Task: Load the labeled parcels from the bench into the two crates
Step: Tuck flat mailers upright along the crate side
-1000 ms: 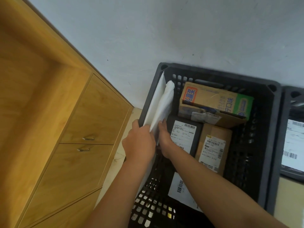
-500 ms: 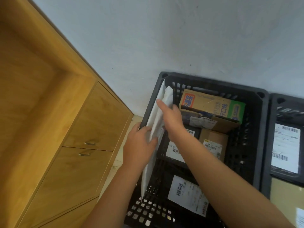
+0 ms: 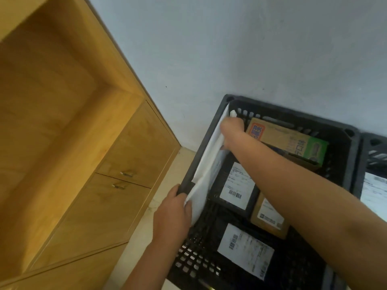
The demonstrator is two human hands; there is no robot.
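Now your right hand (image 3: 232,128) sits at the mailer's (image 3: 209,164) far end, up from its middle, in the crate's (image 3: 351,143) back-left corner; its fingers are hidden, can't tell grip. Left hand's (image 3: 173,214) fingers (image 3: 187,204) pinch the near corner at the rim. Mailer stands along the left wall, nearly stowed.

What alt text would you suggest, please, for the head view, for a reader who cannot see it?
A person's left hand and right hand hold flat white mailer bags upright against the left wall of a black perforated plastic crate. The crate holds a printed brown cardboard box and labelled parcels; a wooden cabinet stands left.
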